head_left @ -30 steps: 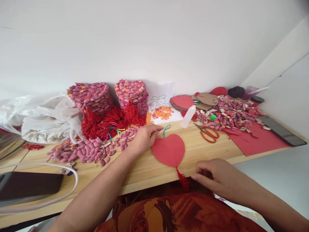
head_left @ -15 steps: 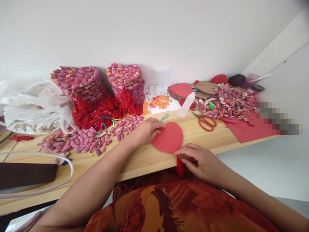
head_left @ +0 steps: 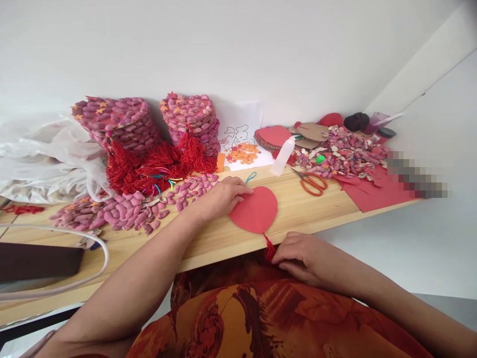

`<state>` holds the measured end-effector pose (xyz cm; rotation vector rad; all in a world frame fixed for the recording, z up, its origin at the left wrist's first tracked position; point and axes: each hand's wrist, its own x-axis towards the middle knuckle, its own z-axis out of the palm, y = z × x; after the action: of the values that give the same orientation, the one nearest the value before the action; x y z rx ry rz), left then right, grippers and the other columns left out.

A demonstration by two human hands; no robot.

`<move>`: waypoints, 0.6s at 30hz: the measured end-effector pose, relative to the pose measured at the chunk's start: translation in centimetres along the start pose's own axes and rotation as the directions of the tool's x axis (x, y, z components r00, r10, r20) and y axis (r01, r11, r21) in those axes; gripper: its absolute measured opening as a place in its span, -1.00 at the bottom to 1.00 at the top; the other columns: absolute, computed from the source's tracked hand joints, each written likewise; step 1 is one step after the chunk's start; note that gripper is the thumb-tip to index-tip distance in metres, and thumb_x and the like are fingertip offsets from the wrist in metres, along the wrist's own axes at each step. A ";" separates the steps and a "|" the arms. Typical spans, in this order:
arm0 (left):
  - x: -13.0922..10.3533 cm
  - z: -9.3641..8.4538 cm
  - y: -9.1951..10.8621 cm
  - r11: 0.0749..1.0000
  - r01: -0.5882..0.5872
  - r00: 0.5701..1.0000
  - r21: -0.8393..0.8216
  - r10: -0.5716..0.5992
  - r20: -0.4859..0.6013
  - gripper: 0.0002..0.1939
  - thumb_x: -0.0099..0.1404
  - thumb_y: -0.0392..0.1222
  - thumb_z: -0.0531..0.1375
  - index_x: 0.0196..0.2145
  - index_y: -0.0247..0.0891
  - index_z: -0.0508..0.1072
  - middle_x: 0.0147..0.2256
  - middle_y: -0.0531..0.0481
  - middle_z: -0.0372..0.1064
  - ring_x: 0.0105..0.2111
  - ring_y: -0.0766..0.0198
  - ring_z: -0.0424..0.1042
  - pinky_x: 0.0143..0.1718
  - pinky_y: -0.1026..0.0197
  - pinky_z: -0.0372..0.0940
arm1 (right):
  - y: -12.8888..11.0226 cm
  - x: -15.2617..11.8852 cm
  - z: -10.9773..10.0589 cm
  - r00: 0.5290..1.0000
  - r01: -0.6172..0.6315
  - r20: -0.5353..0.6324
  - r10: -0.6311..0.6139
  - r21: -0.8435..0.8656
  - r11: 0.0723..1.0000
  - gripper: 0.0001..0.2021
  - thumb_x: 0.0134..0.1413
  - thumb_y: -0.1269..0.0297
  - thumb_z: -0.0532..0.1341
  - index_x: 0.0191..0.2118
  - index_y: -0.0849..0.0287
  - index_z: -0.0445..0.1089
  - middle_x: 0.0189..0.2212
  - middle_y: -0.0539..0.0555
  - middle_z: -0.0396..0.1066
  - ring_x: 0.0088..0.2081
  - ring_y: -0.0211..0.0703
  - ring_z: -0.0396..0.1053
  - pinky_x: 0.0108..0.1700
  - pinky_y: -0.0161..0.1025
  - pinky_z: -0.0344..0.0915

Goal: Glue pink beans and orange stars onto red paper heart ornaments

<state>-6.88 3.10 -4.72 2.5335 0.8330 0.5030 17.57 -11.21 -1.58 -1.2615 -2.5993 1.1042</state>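
A round red paper disc (head_left: 257, 211) lies on the wooden table with a teal cord loop (head_left: 252, 177) at its top. My left hand (head_left: 222, 200) holds the disc's upper left edge, fingers closed there. A red tassel (head_left: 270, 250) hangs from the disc's lower edge, over the front edge of the table. Pinched around the tassel's right side is my right hand (head_left: 300, 254), whose fingertips are partly hidden.
Behind the disc lie pink peanuts (head_left: 122, 211), orange stars (head_left: 244, 154), a glue bottle (head_left: 283, 156) and orange-handled scissors (head_left: 313, 184). Tasselled stacks of peanut-covered discs (head_left: 119, 124) stand by the wall. Red paper (head_left: 367, 191) lies at right, a plastic bag (head_left: 48, 159) at left.
My right hand has slid down from the disc's lower edge onto the tassel, which now shows stretched below the disc. My left hand stays on the disc. The view has shifted slightly.
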 end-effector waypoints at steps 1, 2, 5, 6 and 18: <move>0.0 0.0 -0.1 1.000 -0.001 1.000 -0.002 0.001 0.001 -0.62 0.30 -0.42 0.11 0.00 -0.23 0.54 -0.09 -0.11 0.45 -0.06 0.16 0.41 0.06 0.09 0.32 | -0.1 -0.3 -0.2 0.999 -0.023 0.025 0.022 0.030 0.999 -0.79 0.24 0.39 0.16 -0.16 0.09 0.55 -0.27 0.01 0.55 -0.20 -0.18 0.43 -0.15 -0.27 0.25; 0.0 0.0 -0.1 1.000 -0.001 1.000 -0.001 0.001 0.005 -0.62 0.30 -0.42 0.11 0.01 -0.23 0.54 -0.09 -0.11 0.45 -0.05 0.15 0.41 0.06 0.09 0.32 | -0.2 -0.7 -0.3 0.998 -0.046 0.048 0.042 0.067 0.997 -0.79 0.25 0.37 0.16 -0.14 0.06 0.55 -0.25 -0.01 0.55 -0.20 -0.20 0.43 -0.14 -0.28 0.25; 0.0 0.0 -0.2 1.000 0.005 1.000 0.012 -0.005 0.031 -0.61 0.29 -0.41 0.12 0.03 -0.22 0.53 -0.07 -0.11 0.45 -0.03 0.13 0.41 0.07 0.09 0.31 | -0.3 -1.8 -0.6 0.987 -0.158 -0.007 0.163 0.211 0.965 -0.80 0.27 0.27 0.17 -0.12 0.02 0.54 -0.21 -0.05 0.56 -0.23 -0.24 0.45 -0.17 -0.31 0.27; 0.0 0.0 -0.1 1.000 0.006 0.999 0.017 -0.007 0.041 -0.60 0.28 -0.41 0.12 0.03 -0.22 0.52 -0.07 -0.11 0.44 -0.02 0.13 0.41 0.08 0.09 0.30 | -0.4 -2.1 -0.6 0.969 -0.212 -0.067 0.237 0.258 0.942 -0.81 0.27 0.21 0.17 -0.13 0.03 0.53 -0.23 -0.05 0.56 -0.27 -0.24 0.44 -0.22 -0.32 0.27; -0.1 0.3 0.7 0.999 -0.035 0.996 -0.008 0.036 0.087 -0.56 0.28 -0.41 0.11 0.07 -0.15 0.50 -0.08 -0.10 0.42 -0.07 0.16 0.44 0.03 0.12 0.32 | -1.5 2.1 4.0 0.777 -0.285 -0.539 0.325 0.159 0.945 -0.87 0.04 0.27 0.30 -0.43 0.13 0.34 -0.45 -0.01 0.38 -0.40 -0.21 0.28 -0.32 -0.25 0.13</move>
<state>-6.54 2.40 -4.60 2.5479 0.7548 0.4022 13.87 -12.70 -4.13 -1.7203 -1.9491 0.6896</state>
